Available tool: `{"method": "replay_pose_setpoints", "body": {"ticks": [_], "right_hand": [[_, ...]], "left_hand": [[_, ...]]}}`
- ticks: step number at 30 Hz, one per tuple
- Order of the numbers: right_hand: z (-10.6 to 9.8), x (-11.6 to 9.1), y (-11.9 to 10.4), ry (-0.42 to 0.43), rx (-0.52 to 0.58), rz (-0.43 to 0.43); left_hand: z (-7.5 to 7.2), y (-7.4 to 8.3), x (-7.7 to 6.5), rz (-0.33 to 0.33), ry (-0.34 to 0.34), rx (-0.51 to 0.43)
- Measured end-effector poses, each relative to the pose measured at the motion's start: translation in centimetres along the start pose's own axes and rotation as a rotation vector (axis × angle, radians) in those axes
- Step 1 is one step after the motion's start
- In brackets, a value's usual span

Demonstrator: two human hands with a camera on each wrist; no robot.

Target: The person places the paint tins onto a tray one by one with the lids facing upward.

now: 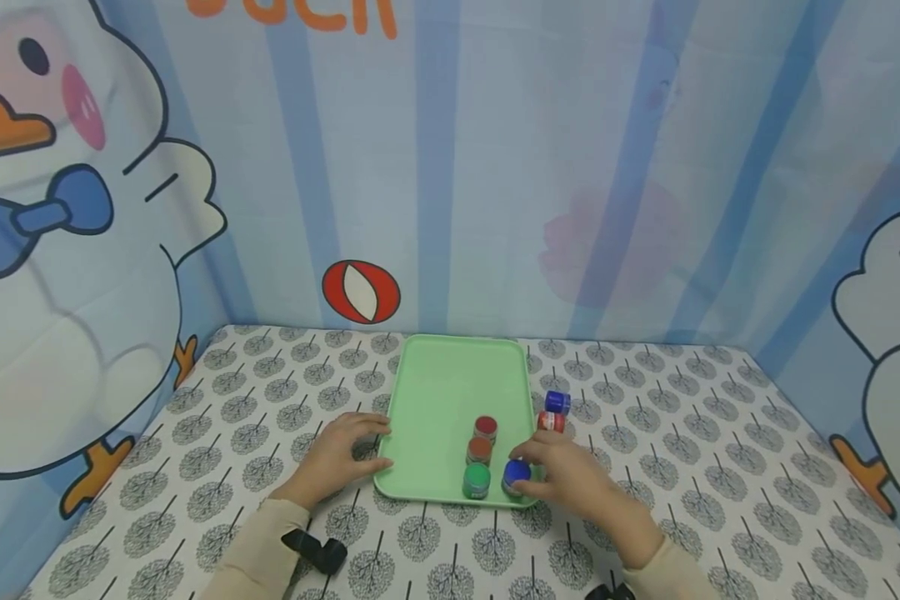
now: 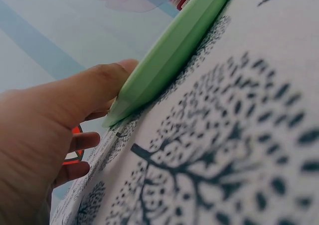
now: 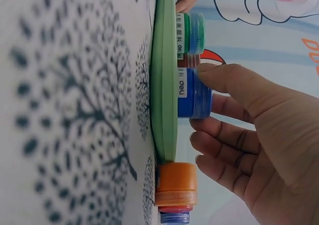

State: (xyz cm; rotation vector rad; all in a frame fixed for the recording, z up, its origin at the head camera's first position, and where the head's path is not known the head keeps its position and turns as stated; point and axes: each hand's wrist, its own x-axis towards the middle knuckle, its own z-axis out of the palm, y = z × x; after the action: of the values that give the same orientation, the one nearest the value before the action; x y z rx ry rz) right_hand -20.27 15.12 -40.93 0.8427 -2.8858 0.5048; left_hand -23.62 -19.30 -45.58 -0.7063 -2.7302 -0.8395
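My right hand (image 1: 570, 475) pinches a small blue paint jar (image 3: 185, 93) by its lid between thumb and fingers. This jar stands upright at the near right corner of a light green tray (image 1: 450, 375). To its left on the tray, a green-lidded jar (image 1: 477, 481), an orange-brown-lidded jar (image 1: 479, 452) and a red-lidded jar (image 1: 485, 428) form a column. My left hand (image 1: 341, 457) rests against the tray's left edge, its thumb and fingers spread apart. In the left wrist view, the left thumb (image 2: 99, 83) touches the tray's rim.
Outside the tray's right edge, an orange jar (image 3: 177, 182), a red jar (image 1: 551, 421) and another blue jar (image 1: 558, 402) lie in a row on the tree-patterned tablecloth (image 1: 255, 417). A blue striped curtain (image 1: 480, 167) with cartoon ducks hangs behind the table.
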Motion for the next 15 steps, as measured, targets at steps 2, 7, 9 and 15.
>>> {"method": "replay_pose_setpoints", "body": {"ticks": [2, 7, 9, 15], "right_hand": [[0.08, -0.01, -0.05, -0.005, -0.009, 0.011], [0.07, 0.00, -0.14, -0.011, -0.008, 0.014], [0.07, 0.01, -0.12, -0.012, -0.008, 0.012], [0.12, -0.01, -0.08, -0.012, -0.005, 0.020]], "left_hand": [[0.02, -0.03, -0.03, -0.003, -0.001, -0.005], [0.07, -0.15, -0.04, -0.007, -0.005, -0.017], [0.04, -0.15, -0.02, -0.006, -0.004, -0.018], [-0.03, 0.03, 0.07, -0.002, -0.004, -0.017]]}}
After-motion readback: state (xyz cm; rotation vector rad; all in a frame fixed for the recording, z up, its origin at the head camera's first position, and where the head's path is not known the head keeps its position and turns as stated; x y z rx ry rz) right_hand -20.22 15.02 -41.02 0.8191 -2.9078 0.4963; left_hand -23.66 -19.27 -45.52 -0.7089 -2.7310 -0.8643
